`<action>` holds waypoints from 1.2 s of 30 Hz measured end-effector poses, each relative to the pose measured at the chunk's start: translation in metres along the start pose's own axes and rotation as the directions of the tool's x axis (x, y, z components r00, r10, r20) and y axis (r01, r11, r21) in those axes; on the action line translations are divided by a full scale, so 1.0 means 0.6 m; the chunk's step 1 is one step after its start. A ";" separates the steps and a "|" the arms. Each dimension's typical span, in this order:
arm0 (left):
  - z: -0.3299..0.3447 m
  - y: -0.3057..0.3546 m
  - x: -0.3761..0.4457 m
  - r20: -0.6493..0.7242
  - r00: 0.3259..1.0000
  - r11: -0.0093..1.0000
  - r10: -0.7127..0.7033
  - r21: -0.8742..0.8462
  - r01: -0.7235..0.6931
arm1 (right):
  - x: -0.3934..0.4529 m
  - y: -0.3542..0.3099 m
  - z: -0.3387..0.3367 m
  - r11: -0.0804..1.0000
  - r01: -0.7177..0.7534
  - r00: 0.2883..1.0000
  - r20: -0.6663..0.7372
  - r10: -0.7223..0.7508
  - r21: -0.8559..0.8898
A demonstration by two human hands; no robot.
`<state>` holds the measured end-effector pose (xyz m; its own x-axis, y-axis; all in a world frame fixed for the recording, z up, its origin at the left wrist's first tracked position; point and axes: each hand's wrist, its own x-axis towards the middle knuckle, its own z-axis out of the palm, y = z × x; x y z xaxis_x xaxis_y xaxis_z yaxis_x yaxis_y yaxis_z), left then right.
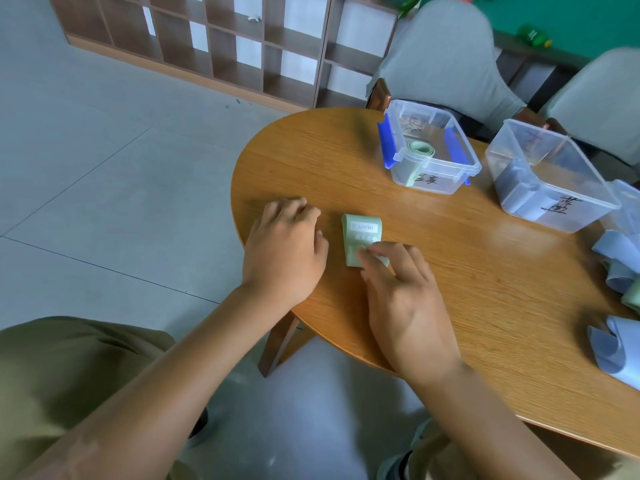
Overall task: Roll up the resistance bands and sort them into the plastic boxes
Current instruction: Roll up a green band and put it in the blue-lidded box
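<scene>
On green band [362, 237]: "HEAVY" label.

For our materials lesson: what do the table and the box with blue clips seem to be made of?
Table: wood or wood-look laminate, by its visible grain and soft sheen.
Box with blue clips: clear, glossy plastic; the rolled green band inside shows through its walls.

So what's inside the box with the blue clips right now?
The box with blue clips holds one rolled green band, standing against the near-left wall. Its lower part blurs behind the plastic wall and handwritten label, so anything beneath it cannot be made out.
</scene>
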<state>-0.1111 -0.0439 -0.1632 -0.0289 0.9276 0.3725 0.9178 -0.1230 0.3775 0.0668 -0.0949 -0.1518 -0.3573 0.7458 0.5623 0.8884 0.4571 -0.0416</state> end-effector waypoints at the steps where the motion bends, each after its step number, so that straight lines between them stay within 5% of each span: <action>1: 0.001 0.000 0.000 0.001 1.000 1.000 0.000 0.001 0.000 | -0.001 0.000 0.000 1.000 0.005 1.000 0.002 -0.005 0.000; 36: 0.004 -0.001 0.000 -0.018 1.000 1.000 0.009 0.013 -0.009 | 0.103 0.046 0.056 0.966 -0.156 0.941 0.328 0.082 0.204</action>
<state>-0.1107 -0.0428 -0.1654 -0.0277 0.9198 0.3915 0.9231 -0.1267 0.3630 0.0596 -0.0195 -0.1460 -0.3577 0.8985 0.2545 0.8555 0.4245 -0.2963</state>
